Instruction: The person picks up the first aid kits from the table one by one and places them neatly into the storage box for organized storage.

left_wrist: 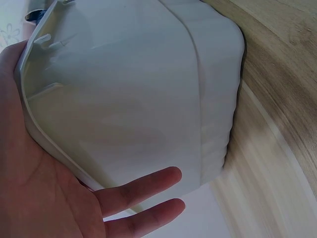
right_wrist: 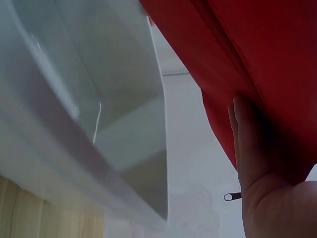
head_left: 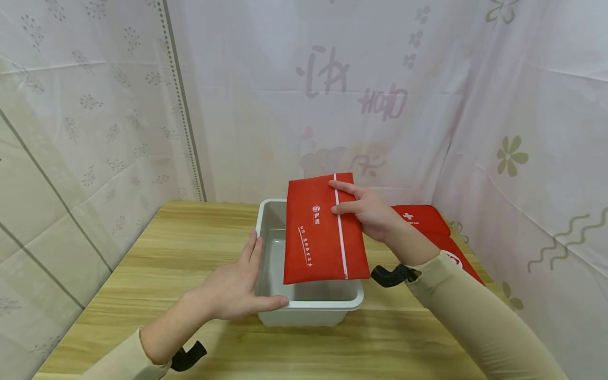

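Note:
A flat red pouch (head_left: 313, 232) with white lettering and a white stripe hangs tilted above a light grey plastic bin (head_left: 311, 305). My right hand (head_left: 368, 208) grips its right side, with fingers on the printed face and thumb beneath (right_wrist: 247, 144). In the right wrist view the pouch (right_wrist: 223, 54) is beside the bin's open top, and a small zipper pull (right_wrist: 229, 197) shows near the hand. My left hand (head_left: 237, 287) rests against the bin's near left corner, thumb along the front rim and fingers stretched out beside the wall (left_wrist: 129, 114).
Behind my right forearm, a red first aid bag (head_left: 423, 216) with a white cross lies on the wooden table (head_left: 190, 237), partly hidden by the arm. Printed curtains (head_left: 256, 105) hang around the table's back and sides.

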{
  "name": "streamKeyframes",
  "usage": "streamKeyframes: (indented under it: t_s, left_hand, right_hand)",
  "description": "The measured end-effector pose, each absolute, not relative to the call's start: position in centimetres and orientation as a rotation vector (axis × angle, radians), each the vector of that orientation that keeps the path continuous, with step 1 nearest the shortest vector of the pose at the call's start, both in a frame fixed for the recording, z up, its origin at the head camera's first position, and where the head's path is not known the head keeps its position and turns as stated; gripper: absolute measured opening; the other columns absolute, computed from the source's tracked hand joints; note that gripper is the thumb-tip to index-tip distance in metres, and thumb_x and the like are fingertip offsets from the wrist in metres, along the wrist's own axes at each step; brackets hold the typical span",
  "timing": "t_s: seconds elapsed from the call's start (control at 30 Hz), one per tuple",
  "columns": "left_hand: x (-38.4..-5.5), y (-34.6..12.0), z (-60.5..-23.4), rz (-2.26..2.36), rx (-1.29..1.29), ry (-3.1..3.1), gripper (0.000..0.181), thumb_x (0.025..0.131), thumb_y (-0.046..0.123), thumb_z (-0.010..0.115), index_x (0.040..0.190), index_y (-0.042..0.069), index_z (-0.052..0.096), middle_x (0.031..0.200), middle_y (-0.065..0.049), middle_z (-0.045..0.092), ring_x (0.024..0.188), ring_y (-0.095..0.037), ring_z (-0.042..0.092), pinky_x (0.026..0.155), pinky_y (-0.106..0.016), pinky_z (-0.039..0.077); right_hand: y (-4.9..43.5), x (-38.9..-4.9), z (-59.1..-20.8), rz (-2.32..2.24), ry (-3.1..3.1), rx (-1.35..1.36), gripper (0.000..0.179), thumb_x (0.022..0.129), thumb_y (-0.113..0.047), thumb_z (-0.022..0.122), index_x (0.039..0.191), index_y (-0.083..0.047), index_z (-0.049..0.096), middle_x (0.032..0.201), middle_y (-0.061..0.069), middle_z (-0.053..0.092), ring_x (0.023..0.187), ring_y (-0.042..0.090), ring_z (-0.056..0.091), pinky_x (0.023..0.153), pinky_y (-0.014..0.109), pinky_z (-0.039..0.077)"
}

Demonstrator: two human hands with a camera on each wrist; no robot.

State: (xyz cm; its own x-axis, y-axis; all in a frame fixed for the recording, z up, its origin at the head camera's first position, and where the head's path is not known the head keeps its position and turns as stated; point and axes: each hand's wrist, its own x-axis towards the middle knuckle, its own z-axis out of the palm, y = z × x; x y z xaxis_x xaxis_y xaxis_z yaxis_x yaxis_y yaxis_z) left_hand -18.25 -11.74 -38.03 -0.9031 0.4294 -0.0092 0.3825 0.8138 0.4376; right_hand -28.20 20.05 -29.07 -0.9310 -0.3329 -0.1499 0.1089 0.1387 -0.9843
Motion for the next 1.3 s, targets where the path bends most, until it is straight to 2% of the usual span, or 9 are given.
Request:
streamKeyframes:
  t_s: [0.23, 0.5, 0.73, 0.97, 1.17, 1.3]
  left_hand:
    - [-18.3, -11.7, -38.0, 0.655, 0.641, 2.883, 0.142, 0.083, 0.092, 0.065, 0.176, 0.001, 0.007, 0.186, -0.017, 0.000, 0.093, -0.022, 0.074, 0.080, -0.040, 0.063]
    - [-18.3, -11.7, -38.0, 0.678, 0.629, 2.854, 0.141, 0.085, 0.088, 0.067, 0.176, 0.003, 0.002, 0.186, -0.016, -0.001, 0.092, -0.020, 0.073, 0.076, -0.038, 0.063]
    - [-18.2, -11.8, -37.9, 0.658, 0.636, 2.849, 0.143, 0.085, 0.092, 0.064, 0.176, 0.001, 0.001, 0.186, -0.017, -0.003, 0.078, -0.015, 0.069, 0.074, -0.037, 0.061]
    - [-18.2, -11.9, -37.9, 0.651, 0.640, 2.858, 0.144, 0.084, 0.092, 0.063, 0.176, 0.000, 0.002, 0.186, -0.019, -0.001, 0.085, -0.020, 0.074, 0.078, -0.041, 0.064]
    - [-18.2, -11.8, -37.9, 0.655, 0.646, 2.862, 0.144, 0.084, 0.092, 0.063, 0.176, 0.000, 0.002, 0.186, -0.019, -0.001, 0.078, -0.016, 0.071, 0.074, -0.038, 0.063]
    - [-18.2, -11.8, -38.0, 0.662, 0.652, 2.869, 0.143, 0.084, 0.092, 0.063, 0.176, 0.001, 0.002, 0.186, -0.019, 0.000, 0.088, -0.021, 0.075, 0.077, -0.041, 0.065]
  right_hand:
    - [18.0, -28.3, -29.2, -1.786, 2.105, -0.243, 0.074, 0.107, -0.003, 0.063, 0.174, -0.019, 0.035, 0.167, 0.020, 0.041, 0.135, 0.036, 0.062, 0.094, 0.039, 0.066]
    - [16.3, -28.5, -29.6, -1.705, 2.119, -0.222, 0.075, 0.106, -0.003, 0.065, 0.173, -0.018, 0.036, 0.166, 0.018, 0.044, 0.136, 0.039, 0.063, 0.100, 0.044, 0.064]
    - [15.0, -28.5, -30.3, -1.607, 2.132, -0.210, 0.074, 0.104, -0.004, 0.065, 0.172, -0.014, 0.037, 0.162, 0.020, 0.048, 0.133, 0.039, 0.066, 0.101, 0.046, 0.064]
    - [13.9, -28.3, -31.0, -1.530, 2.121, -0.257, 0.073, 0.103, -0.002, 0.062, 0.171, -0.003, 0.033, 0.160, 0.025, 0.049, 0.136, 0.041, 0.064, 0.107, 0.049, 0.061]
    - [13.4, -28.2, -31.4, -1.499, 2.101, -0.273, 0.070, 0.104, -0.001, 0.058, 0.170, 0.001, 0.032, 0.159, 0.027, 0.050, 0.134, 0.041, 0.065, 0.107, 0.050, 0.061]
    - [13.3, -28.3, -31.5, -1.483, 2.073, -0.280, 0.070, 0.105, 0.000, 0.056, 0.170, 0.002, 0.029, 0.163, 0.027, 0.046, 0.137, 0.041, 0.062, 0.110, 0.052, 0.059]
